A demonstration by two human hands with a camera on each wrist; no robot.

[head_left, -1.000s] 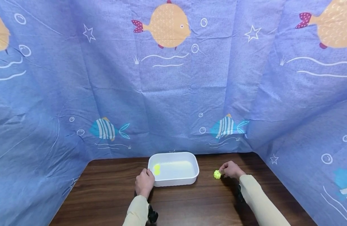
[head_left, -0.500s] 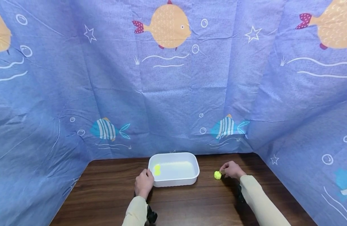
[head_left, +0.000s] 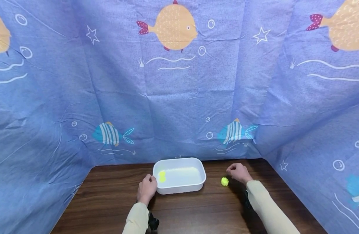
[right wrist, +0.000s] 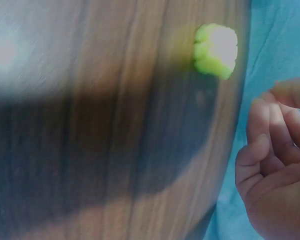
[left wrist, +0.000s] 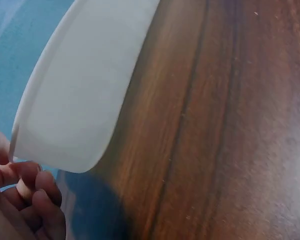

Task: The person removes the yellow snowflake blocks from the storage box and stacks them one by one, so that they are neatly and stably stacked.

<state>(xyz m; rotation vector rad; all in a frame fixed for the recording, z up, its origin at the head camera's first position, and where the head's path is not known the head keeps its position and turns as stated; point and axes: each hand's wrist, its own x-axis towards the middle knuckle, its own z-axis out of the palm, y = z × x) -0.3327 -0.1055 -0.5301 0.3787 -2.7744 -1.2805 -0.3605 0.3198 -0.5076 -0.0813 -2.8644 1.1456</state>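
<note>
A white rectangular plastic basin [head_left: 180, 189] stands on the table in the head view. My left hand [head_left: 147, 188] is at its left rim, fingers bent. In the left wrist view those fingers [left wrist: 49, 186] lie close by the basin's corner; whether they still pinch the rim cannot be told. Inside, at the left end, shows something bright yellow [head_left: 162, 176], too small to make out. A small knobbly yellow ball [head_left: 224, 181] lies on the table right of the basin. My right hand [head_left: 239, 173] hovers just beyond it, fingers loosely bent around nothing, apart from the ball [right wrist: 216, 51].
The dark wood-grain table [head_left: 194, 211] carries both the basin and the ball. A blue cloth [head_left: 179, 97] printed with fish hangs behind and along both sides, close behind the basin.
My right hand has come off the yellow ball and drawn slightly up and away; the ball stays on the table. My left hand has shifted a little left while the basin stays put.
</note>
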